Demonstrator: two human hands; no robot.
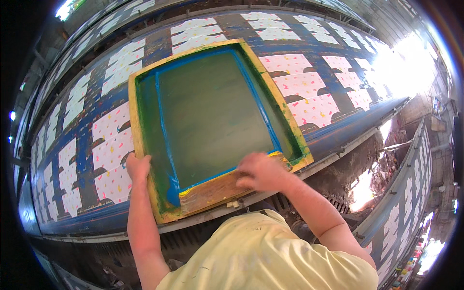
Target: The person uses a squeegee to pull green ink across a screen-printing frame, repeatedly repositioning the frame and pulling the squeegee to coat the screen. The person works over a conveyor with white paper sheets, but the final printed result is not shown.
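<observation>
A screen-printing frame (137, 121) with yellow-stained wooden sides lies tilted across the long table in front of me. Its dark green mesh (212, 111) carries lines of blue ink along the left, right and top. My left hand (138, 167) is closed round the frame's left side, near its lower corner. Along the near end inside the frame rests a wooden squeegee (208, 193), with blue and yellow ink at its edge. My right hand (263, 172) is bent over the right part of this squeegee, its fingers curled and slightly blurred. Part of the squeegee is hidden beneath it.
White fabric pieces with small coloured prints (309, 108) lie in rows on the blue-stained table (338, 129). A metal rail (333, 153) runs along its near edge. To the right stands another table (406, 193) with similar pieces. Bright light enters at the upper right.
</observation>
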